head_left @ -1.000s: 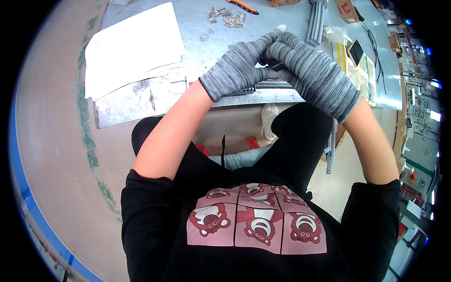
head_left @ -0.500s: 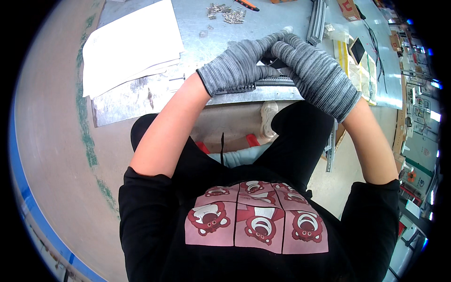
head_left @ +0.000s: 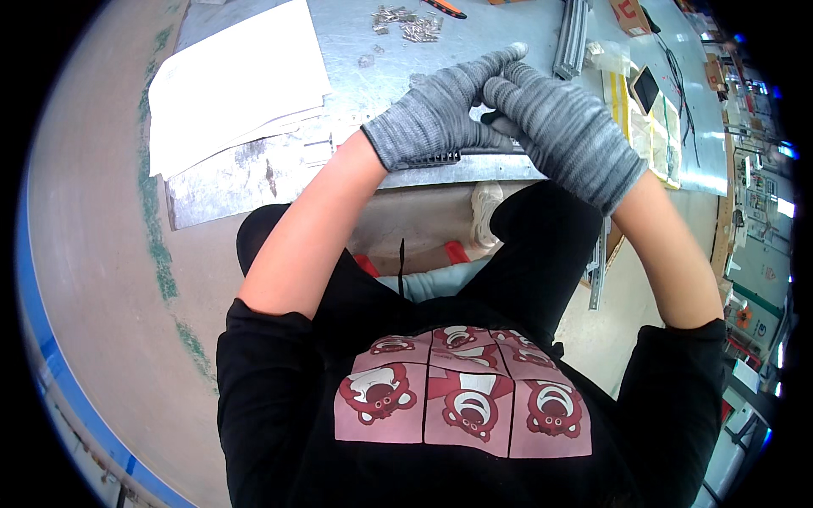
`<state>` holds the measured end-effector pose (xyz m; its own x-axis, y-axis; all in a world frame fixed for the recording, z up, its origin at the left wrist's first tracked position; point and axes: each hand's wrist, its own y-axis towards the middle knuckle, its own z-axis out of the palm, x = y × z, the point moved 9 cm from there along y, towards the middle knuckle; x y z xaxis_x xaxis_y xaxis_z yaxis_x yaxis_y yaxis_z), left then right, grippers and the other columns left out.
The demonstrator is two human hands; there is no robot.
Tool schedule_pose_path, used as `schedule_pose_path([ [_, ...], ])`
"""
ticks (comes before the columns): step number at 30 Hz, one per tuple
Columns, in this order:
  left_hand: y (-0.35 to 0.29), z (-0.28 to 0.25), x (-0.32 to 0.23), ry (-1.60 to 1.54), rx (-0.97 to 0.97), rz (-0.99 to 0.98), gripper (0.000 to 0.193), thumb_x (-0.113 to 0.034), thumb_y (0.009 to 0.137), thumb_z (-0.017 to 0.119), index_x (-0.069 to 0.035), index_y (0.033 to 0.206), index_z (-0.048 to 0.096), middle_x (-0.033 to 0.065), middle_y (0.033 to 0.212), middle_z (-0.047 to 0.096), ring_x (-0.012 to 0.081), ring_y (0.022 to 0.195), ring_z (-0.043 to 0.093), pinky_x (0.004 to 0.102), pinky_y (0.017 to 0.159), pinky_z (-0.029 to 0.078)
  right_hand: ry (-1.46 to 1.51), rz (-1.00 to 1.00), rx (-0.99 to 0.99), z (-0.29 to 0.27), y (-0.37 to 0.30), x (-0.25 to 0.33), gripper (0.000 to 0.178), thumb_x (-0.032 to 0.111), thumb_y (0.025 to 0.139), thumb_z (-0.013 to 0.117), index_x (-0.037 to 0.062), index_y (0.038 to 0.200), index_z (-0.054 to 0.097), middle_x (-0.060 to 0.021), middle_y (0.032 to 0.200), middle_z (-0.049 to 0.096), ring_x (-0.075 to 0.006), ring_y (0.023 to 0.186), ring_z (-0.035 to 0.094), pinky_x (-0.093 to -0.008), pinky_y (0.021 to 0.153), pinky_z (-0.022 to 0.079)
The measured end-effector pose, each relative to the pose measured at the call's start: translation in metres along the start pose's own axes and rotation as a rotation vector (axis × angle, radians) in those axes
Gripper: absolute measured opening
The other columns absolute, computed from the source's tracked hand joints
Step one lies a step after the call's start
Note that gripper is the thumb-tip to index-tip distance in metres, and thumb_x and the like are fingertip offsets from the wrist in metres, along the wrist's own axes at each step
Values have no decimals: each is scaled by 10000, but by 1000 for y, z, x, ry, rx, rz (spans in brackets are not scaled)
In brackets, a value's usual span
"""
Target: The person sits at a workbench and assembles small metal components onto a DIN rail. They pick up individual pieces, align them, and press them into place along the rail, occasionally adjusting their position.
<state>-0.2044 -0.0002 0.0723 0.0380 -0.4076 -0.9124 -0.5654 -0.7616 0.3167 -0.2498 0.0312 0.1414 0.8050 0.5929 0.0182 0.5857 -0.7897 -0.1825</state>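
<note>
Both my hands wear grey knit gloves and meet above the near edge of the metal table. My left hand [head_left: 446,108] has its fingers slanting up to the right and its thumb below, closed around something hidden. Against it, my right hand [head_left: 566,127] has its fingers bent and pressed together. Only a sliver of a small dark piece [head_left: 489,116] shows between the two, too little to name. Beneath my left hand lies a black slotted strip [head_left: 436,159] along the table's edge, largely covered by the gloves.
White paper sheets [head_left: 241,80] cover the table's left side. Farther back lie small metal parts [head_left: 415,25] and an orange-and-black tool [head_left: 446,8]. Grey metal rails [head_left: 572,38] stand behind my right hand; a phone [head_left: 645,89] and black cables [head_left: 675,80] lie to the right.
My hands have shifted slightly and drawn closer together. The left thumb now covers more of the strip, and less of the dark piece between my hands shows.
</note>
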Motion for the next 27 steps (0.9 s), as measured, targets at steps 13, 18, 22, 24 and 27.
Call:
schedule_pose_path([
  [13, 3, 1, 7, 146, 100, -192, 924, -323, 703, 835, -176, 1479, 354, 142, 1287, 599, 290, 1177, 586, 391, 997, 487, -41, 152, 171, 7, -3, -11, 361, 65, 866, 603, 113, 1223, 578, -146, 1087, 612, -302, 940, 634, -402, 878, 510],
  [18, 3, -4, 14, 41, 68, -101, 853, -370, 712, 816, -173, 1441, 420, 130, 1283, 606, 273, 1197, 577, 394, 1034, 456, -71, -97, -112, 3, -5, -3, 335, 135, 884, 619, 100, 1216, 586, -127, 1050, 638, -287, 940, 638, -404, 887, 507],
  [22, 0, -2, 5, 100, 83, -153, 829, -375, 723, 808, -152, 1428, 434, 129, 1274, 611, 269, 1200, 574, 397, 1040, 452, 56, 105, 98, 17, -1, -20, 335, 183, 904, 616, 81, 1221, 579, -144, 1045, 637, -296, 972, 634, -393, 874, 516],
  [24, 2, -1, -1, 106, 64, -110, 839, -374, 719, 811, -155, 1432, 428, 128, 1260, 620, 268, 1181, 587, 396, 1031, 461, 46, 113, 113, 17, 2, -19, 355, 158, 885, 637, 63, 1222, 574, -157, 1059, 628, -309, 999, 630, -393, 862, 525],
  [27, 5, -4, 0, 81, 114, -103, 836, -337, 727, 804, -175, 1446, 412, 118, 1228, 641, 261, 1136, 616, 383, 1002, 488, 101, -39, -28, 5, -3, -3, 383, 183, 887, 637, 62, 1241, 555, -160, 1095, 613, -332, 1009, 626, -407, 862, 523],
])
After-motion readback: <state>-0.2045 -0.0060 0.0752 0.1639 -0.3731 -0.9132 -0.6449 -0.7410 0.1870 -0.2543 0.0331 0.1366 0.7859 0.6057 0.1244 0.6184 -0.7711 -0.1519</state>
